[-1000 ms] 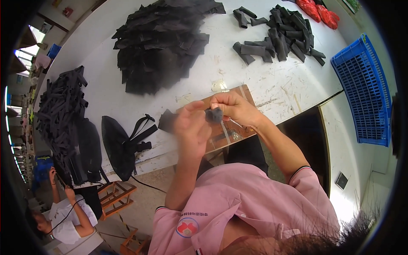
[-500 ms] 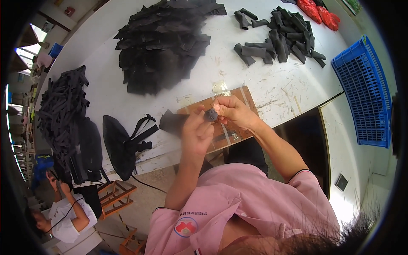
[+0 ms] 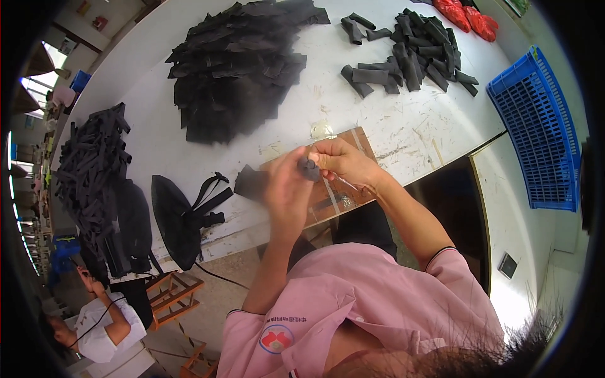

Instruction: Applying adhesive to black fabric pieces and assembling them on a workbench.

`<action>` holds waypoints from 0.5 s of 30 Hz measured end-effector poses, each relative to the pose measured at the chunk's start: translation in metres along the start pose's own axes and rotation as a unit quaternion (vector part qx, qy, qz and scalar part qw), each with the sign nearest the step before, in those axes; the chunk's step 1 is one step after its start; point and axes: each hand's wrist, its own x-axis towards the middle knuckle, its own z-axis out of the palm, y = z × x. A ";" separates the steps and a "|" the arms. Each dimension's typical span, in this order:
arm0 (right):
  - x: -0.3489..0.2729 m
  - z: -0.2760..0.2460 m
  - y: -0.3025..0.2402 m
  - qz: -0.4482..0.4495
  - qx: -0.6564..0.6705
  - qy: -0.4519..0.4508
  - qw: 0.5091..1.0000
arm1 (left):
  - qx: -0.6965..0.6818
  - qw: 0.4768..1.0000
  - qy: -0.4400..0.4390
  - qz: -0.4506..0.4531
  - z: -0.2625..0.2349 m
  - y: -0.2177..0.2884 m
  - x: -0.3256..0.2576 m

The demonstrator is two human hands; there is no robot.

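At the centre of the frame, the left hand (image 3: 287, 189), blurred, and the right hand (image 3: 340, 165) are meeting over a brown board (image 3: 353, 140) on the white table (image 3: 151, 107), fingers closing together on a small dark piece (image 3: 309, 168) pinched between them. Further up, a heap of black fabric (image 3: 236, 63) is lying upper centre, rolled black strips (image 3: 409, 53) upper right.

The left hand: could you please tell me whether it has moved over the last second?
Yes. The left hand has shifted slightly right along the wooden board, closing on the right hand and the small dark piece.
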 end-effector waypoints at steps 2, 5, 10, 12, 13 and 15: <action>-0.002 0.004 -0.010 0.002 -0.064 0.008 0.998 | 0.368 0.881 -0.081 0.285 -0.006 0.007 0.011; -0.019 0.015 -0.021 -0.189 -0.084 0.123 0.971 | 0.292 0.914 -0.101 0.263 -0.011 0.016 0.017; -0.023 0.019 -0.048 -0.255 -0.603 0.073 0.752 | 0.141 0.979 -0.048 0.141 -0.003 0.024 0.016; -0.019 0.019 -0.036 -0.261 -0.611 0.088 0.742 | 0.126 0.988 -0.032 0.086 -0.013 0.007 0.014; -0.019 0.019 -0.023 -0.261 -0.609 0.086 0.744 | 0.131 0.982 -0.061 0.123 -0.021 -0.008 0.013; -0.021 0.013 0.002 -0.244 -0.559 0.109 0.785 | 0.095 0.982 -0.080 0.141 -0.023 -0.027 0.010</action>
